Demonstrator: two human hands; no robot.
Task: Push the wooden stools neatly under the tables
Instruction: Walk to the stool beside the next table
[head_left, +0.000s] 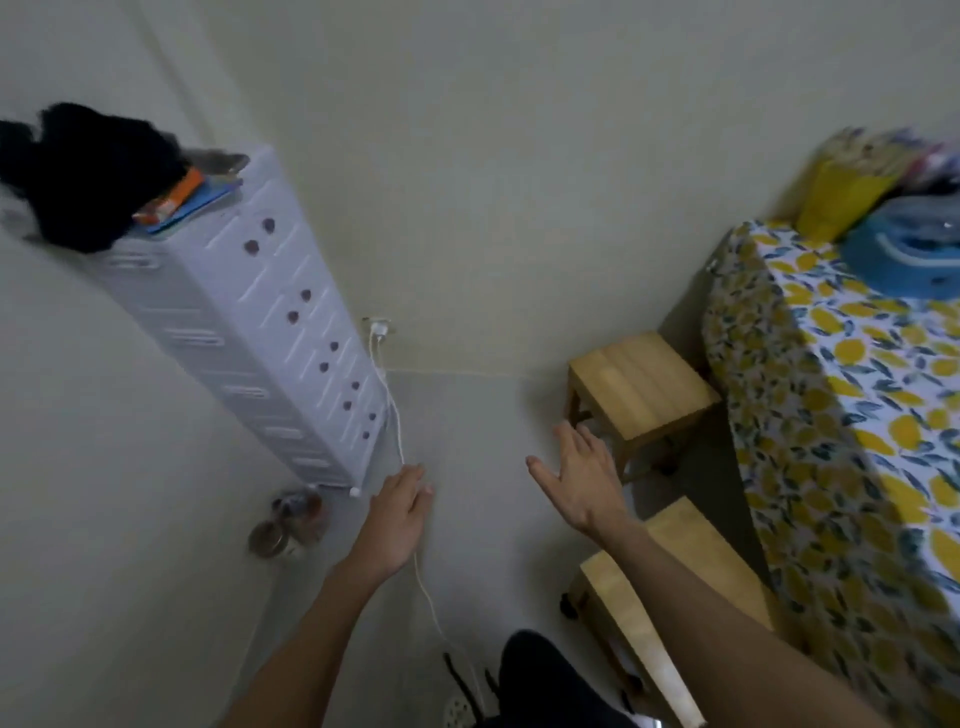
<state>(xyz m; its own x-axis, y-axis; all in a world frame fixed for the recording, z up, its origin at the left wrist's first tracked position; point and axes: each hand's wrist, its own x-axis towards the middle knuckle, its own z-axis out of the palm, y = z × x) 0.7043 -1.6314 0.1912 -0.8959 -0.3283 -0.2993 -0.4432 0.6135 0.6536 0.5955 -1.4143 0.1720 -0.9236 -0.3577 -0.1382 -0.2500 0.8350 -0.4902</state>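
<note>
A wooden stool (641, 387) stands on the floor beside the table (852, 415), which wears a lemon-print cloth; the stool's seat is out in the open. A second wooden stool (691, 566) sits nearer me, partly under the table's edge and partly behind my right forearm. My right hand (579, 478) is stretched out with fingers spread, just short of the far stool's near corner, holding nothing. My left hand (400, 514) reaches forward over the floor with loose fingers, and nothing is in it.
A tall white drawer tower (249, 332) stands at the left wall with a dark bundle and books on top. A white charger cable (395, 415) runs from a wall socket down across the floor. Jars (291, 525) sit by the tower's foot. A blue basin (914, 254) rests on the table.
</note>
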